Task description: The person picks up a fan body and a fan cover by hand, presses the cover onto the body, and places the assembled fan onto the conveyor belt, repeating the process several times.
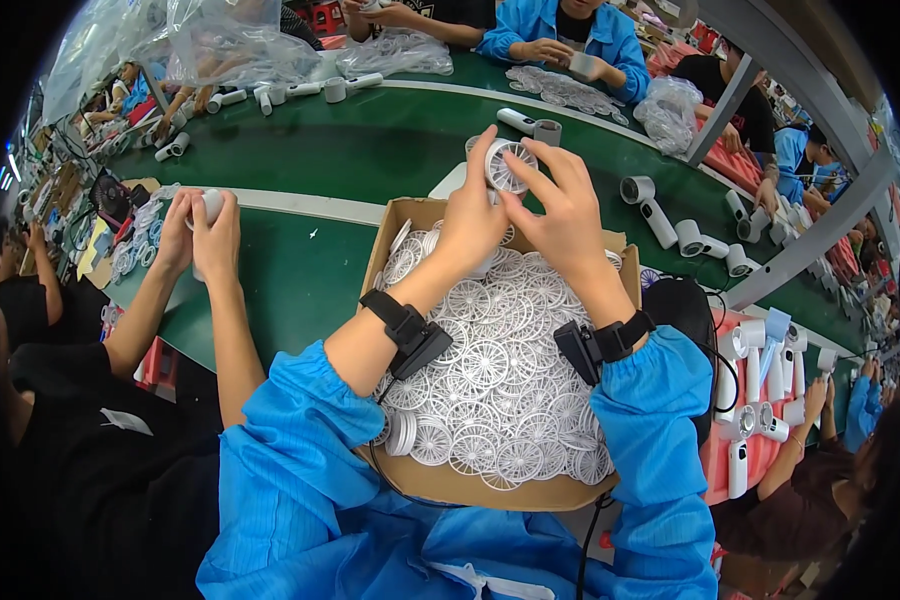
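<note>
Above the far end of a cardboard box, my two hands hold up a white handheld fan with a round head (508, 166). My left hand (473, 215) is closed around the left side of the head. From the right, my right hand (562, 208) presses its fingertips on the spoked grille at the face of the head. Fingers and palm hide most of the fan's handle. Below my wrists, the open cardboard box (490, 486) is filled with loose white round fan grilles (490, 362), heaped in overlapping layers. A black strapped device sits on each of my wrists.
A green conveyor belt (300, 150) crosses ahead, carrying several grey-and-white fans (660, 222). At right, a pink-lined tray (715, 470) holds more fans beside a grey metal frame (820, 232). Another person's hands (208, 225) work at left; a co-worker in blue (615, 50) sits opposite.
</note>
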`<state>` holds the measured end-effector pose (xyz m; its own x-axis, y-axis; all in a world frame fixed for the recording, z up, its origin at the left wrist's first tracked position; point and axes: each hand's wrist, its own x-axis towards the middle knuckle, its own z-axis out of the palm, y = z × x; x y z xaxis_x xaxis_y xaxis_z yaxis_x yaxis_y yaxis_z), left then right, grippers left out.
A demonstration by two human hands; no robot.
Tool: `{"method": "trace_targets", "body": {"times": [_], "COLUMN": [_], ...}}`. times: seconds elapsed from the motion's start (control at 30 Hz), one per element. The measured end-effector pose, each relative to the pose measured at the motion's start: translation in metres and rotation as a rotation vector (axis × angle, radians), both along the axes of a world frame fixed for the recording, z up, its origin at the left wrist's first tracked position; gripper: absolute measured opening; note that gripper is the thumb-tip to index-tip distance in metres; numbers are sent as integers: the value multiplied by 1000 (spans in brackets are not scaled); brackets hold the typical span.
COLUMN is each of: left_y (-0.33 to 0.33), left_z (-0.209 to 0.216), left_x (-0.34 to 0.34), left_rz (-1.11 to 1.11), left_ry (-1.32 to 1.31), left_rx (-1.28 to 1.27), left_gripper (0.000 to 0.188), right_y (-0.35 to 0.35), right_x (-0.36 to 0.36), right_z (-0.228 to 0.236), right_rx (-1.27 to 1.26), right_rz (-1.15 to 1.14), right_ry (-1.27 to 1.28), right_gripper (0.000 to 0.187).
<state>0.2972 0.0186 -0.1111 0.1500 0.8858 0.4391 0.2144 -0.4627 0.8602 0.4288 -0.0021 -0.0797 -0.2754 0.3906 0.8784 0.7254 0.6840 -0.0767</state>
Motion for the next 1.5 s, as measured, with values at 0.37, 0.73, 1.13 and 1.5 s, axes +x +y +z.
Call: {"method": "trace_targets", "body": {"times": [0.37,0.73,1.13,1.5], "left_y": [3,-4,-1,6], "left_z": [-5,6,11,6], "left_x": [-1,-1,-4,7], "left_rz": [3,-145,-471,-349], "left_ry": [-4,-134,-432,-649], "left_rx": [81,-256,-305,-429], "left_gripper": [76,72,49,57], "right_y": [-1,3,8,-3], "right_x": [5,12,19,-13], "right_z": [0,3,-2,-18], "right_rx": [14,-6,-1050,-1014], "right_rz": [-71,-145,558,303], "right_ry": [-94,-163,896,900], "right_gripper": [40,40,47,45]}}
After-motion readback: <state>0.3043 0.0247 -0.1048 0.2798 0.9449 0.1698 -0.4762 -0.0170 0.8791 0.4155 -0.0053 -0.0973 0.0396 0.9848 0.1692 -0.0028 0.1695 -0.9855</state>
